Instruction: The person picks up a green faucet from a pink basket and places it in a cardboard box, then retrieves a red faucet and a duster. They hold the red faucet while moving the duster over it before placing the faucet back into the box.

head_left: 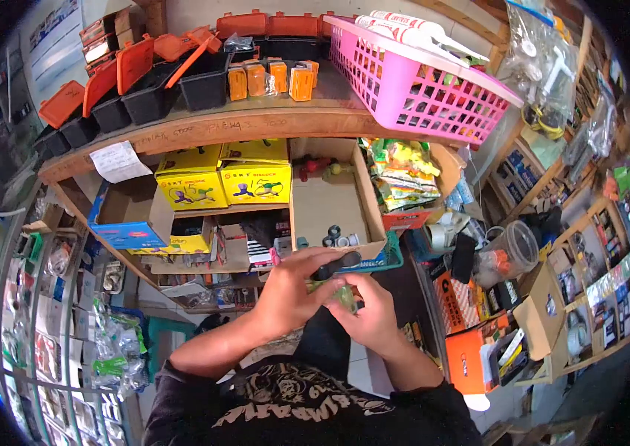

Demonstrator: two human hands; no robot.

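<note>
In front of my chest my two hands are close together. My left hand (291, 291) is closed, with a dark rounded piece (338, 264) at its fingertips. My right hand (371, 312) pinches a small translucent green piece (344, 297), whose exact kind I cannot make out. The left thumb reaches close to this green piece. A bit of pink (275, 257) shows beside the left hand. Just beyond the hands is an open cardboard box (330, 204), with several small black and grey ring-like pieces (338, 236) at its near end and red pieces (313, 166) at its far end.
Yellow boxes (255, 181) stand left of the cardboard box, under a wooden shelf (240, 128). A pink basket (434, 89) overhangs that shelf's edge. Black bins with orange lids (155, 93) line it. At right are a clear jar (512, 249) and an orange box (467, 364).
</note>
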